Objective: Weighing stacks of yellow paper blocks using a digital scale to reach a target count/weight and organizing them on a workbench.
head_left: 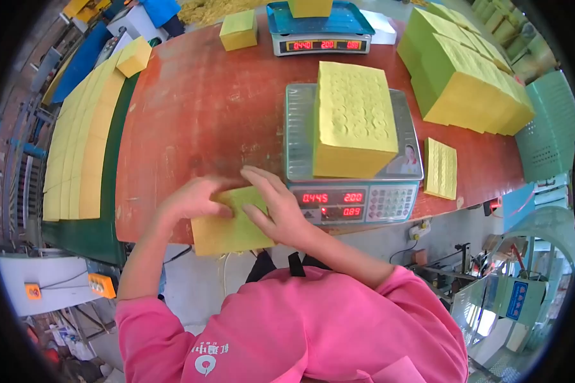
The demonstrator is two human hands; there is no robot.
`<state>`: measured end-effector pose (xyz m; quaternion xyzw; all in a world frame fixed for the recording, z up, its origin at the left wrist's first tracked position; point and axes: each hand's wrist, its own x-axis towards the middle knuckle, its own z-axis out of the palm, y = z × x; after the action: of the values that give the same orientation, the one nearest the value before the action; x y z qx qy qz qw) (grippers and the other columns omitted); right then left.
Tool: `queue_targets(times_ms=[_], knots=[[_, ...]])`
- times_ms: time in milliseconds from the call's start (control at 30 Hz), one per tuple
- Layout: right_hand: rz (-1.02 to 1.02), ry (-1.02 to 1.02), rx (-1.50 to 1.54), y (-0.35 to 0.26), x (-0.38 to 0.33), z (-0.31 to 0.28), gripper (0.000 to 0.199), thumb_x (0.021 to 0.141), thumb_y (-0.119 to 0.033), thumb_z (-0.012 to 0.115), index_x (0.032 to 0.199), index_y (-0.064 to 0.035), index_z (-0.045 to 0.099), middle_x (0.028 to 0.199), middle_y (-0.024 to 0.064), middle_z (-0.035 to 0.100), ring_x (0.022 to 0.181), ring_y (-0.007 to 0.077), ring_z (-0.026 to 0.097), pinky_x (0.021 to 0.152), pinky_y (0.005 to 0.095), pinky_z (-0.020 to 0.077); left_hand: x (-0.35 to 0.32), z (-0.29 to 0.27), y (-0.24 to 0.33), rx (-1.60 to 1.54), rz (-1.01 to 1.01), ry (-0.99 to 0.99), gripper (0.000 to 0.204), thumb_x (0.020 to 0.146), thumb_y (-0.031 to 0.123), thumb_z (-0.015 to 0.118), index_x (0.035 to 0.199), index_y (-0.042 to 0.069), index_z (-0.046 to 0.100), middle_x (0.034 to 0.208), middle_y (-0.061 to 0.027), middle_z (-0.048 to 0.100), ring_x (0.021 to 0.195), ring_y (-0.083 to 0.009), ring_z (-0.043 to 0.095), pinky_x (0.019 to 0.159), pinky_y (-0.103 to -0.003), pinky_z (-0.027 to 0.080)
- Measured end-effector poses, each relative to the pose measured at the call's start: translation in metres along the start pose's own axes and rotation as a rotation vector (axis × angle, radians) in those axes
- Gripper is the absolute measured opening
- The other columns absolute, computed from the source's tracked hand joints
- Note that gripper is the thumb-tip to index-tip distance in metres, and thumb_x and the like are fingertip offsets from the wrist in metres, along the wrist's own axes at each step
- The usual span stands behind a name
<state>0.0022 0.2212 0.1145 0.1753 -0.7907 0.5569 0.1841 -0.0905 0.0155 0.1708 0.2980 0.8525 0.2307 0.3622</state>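
Note:
A block of stacked yellow paper (pixel 233 237) rests at the near edge of the red table, between my two hands. My left hand (pixel 198 199) is bent round its far left part, with the thumb over the top and the fingertips partly hidden. Over the right side of the block lies my right hand (pixel 278 210), its fingers stretched out and the thumb apart. To the right, a taller stack of yellow paper (pixel 354 112) with embossed round marks stands on a digital scale (pixel 294 159) with lit red digits.
A second scale (pixel 322 24) with a blue tray holds another yellow stack at the back. Large yellow stacks (pixel 466 76) fill the back right; a thin stack (pixel 439 168) lies right of the near scale. Rows of yellow paper (pixel 83 140) line the left on a green surface.

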Motion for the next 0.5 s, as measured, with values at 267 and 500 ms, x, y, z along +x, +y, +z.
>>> queue_targets(times_ms=[267,500], knots=[[0.082,-0.309,-0.204,0.019,-0.019,-0.014,0.05,0.08,-0.027,0.071,0.122,-0.0049,0.056,0.113,0.0186,0.062,0.109,0.0372,0.057,0.092,0.0452,0.0471,-0.086,0.125,-0.004,-0.712,-0.215,1.431,0.054,0.098,0.029,0.055,0.143,0.002,0.04,0.144,-0.0148,0.045,0.134,-0.0267,0.043,0.108,-0.043,0.038],[0.2,-0.454,-0.158,-0.006,-0.037,0.003,0.061,0.082,-0.03,0.072,0.13,-0.0008,0.05,0.119,0.0217,0.06,0.111,0.0383,0.057,0.094,0.0455,0.0473,-0.079,0.253,0.0,-2.02,-0.314,1.237,0.067,0.1,0.051,0.043,0.147,0.006,0.03,0.142,-0.0161,0.045,0.132,-0.0281,0.044,0.106,-0.046,0.039]])
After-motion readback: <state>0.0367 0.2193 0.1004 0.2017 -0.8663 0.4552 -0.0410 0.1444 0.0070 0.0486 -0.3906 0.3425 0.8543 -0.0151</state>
